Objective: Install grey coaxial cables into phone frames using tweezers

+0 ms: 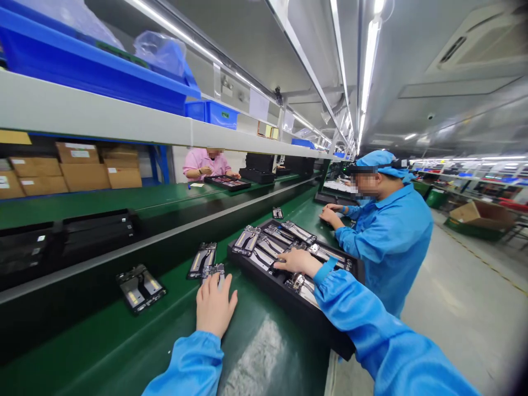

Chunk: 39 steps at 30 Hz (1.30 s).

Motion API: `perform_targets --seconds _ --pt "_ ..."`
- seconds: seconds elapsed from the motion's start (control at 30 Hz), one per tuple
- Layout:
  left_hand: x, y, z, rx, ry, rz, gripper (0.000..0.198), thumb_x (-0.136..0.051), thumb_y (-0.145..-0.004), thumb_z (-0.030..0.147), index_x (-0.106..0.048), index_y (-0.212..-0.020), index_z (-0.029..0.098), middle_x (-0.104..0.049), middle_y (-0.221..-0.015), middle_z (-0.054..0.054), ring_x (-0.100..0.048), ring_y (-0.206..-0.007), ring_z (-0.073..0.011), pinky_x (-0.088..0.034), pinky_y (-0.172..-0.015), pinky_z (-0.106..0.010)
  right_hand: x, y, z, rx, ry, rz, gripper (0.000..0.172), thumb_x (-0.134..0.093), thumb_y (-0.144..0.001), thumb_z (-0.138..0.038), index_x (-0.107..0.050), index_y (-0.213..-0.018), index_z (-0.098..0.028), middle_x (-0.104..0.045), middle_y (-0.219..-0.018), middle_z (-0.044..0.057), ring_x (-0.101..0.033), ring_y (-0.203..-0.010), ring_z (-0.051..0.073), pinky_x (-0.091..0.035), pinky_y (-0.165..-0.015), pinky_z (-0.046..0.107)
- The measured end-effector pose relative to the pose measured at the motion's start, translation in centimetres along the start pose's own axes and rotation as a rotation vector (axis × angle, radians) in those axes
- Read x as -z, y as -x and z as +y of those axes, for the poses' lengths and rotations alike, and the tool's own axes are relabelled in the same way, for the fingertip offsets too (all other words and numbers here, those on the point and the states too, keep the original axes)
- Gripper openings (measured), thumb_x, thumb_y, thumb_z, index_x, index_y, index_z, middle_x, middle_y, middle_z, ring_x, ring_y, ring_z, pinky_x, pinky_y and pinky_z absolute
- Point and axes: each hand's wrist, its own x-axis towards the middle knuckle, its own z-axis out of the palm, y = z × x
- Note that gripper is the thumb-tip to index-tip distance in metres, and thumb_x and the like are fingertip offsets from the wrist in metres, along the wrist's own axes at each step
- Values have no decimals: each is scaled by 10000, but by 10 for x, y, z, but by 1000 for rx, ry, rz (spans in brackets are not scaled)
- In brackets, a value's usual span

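Note:
My left hand [213, 305] lies flat on the green belt [124, 341], fingers stretched over a metal frame part [213, 270] that its fingertips touch. My right hand [293, 260] reaches into a black tray [297, 308] filled with several metal frame parts [264, 245]. Its fingers curl down onto one part there; whether they grip it I cannot make out. Both arms wear blue sleeves. Two more frame parts, one [141, 287] nearer me and one [202, 258] farther along, lie on the belt to the left of my left hand.
A co-worker in blue [388, 236] stands just beyond my tray, hands on the bench. A person in pink [205, 163] sits across the line. Black trays [66, 239] ride the raised middle track. Blue bins [94, 71] and cardboard boxes [82, 168] fill the shelves. An aisle runs on the right.

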Motion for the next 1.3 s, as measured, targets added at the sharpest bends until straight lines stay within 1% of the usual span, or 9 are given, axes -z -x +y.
perform_targets --seconds 0.1,0.23,0.4,0.6,0.7,0.87,1.03,1.17,1.3 --pt "4 -24 1 -42 0 39 376 -450 -838 291 -535 -1191 192 -456 -1221 -146 -405 -1150 -283 -359 -936 -390 0 -7 -5 34 51 -10 666 -335 -778 -682 -430 -1288 -265 -505 -1223 177 -548 -1038 328 -446 -780 463" --pt "7 -64 9 -85 10 5 380 -445 -844 311 -520 -1204 213 -453 -1238 -127 -385 -1180 -284 -346 -959 -394 8 -13 -6 141 136 -13 640 -377 -774 -657 -467 -1269 -260 -579 -1114 180 -554 -1024 352 -447 -762 460" --pt "5 -109 26 -77 8 -130 436 -455 -830 401 -463 -1251 285 -408 -1309 -101 -328 -1231 -316 -289 -993 -426 11 -19 1 298 185 43 699 -342 -708 -750 -428 -1278 -356 -470 -1250 163 -575 -979 348 -460 -724 448" --pt "-5 -143 47 -38 19 -356 578 -517 -752 469 -387 -1295 322 -322 -1359 -118 -355 -1196 -374 -300 -951 -449 13 -29 24 391 227 44 629 -353 -774 -669 -550 -1191 -241 -578 -1057 177 -599 -906 349 -459 -692 435" --pt "-10 -149 51 -37 28 -383 559 -528 -740 403 -413 -1278 303 -375 -1299 -133 -459 -1091 -340 -343 -901 -443 16 -28 43 574 202 45 594 -453 -735 -657 -505 -1220 -317 -544 -1174 87 -591 -949 282 -449 -751 359" --pt "-13 -150 58 -60 57 -371 519 -521 -746 318 -428 -1257 309 -383 -1271 -95 -429 -1116 -291 -323 -943 -408 14 -32 50 929 53 10 921 -591 -597 -664 -307 -1361 -236 -416 -1341 95 -515 -1090 271 -420 -817 299" --pt "-11 -150 54 -30 103 -356 457 -478 -785 304 -443 -1236 366 -388 -1232 -36 -441 -1111 -231 -353 -946 -357 11 -40 32 884 195 -79 903 -723 -533 -467 -363 -1325 -227 -515 -1204 103 -586 -928 277 -429 -726 312" --pt "2 -141 47 21 151 -346 437 -375 -850 285 -395 -1267 416 -349 -1237 -2 -443 -1123 -187 -386 -929 -322 15 -40 25 869 293 -77 930 -749 -477 -373 -370 -1313 -223 -448 -1233 119 -596 -859 273 -433 -674 322" --pt "26 -113 57 6 163 -389 405 -386 -842 254 -484 -1183 451 -310 -1290 15 -382 -1165 -239 -362 -938 -398 20 -34 34 881 322 66 885 -750 -467 -415 -416 -1249 -167 -434 -1199 143 -597 -789 260 -430 -620 323"
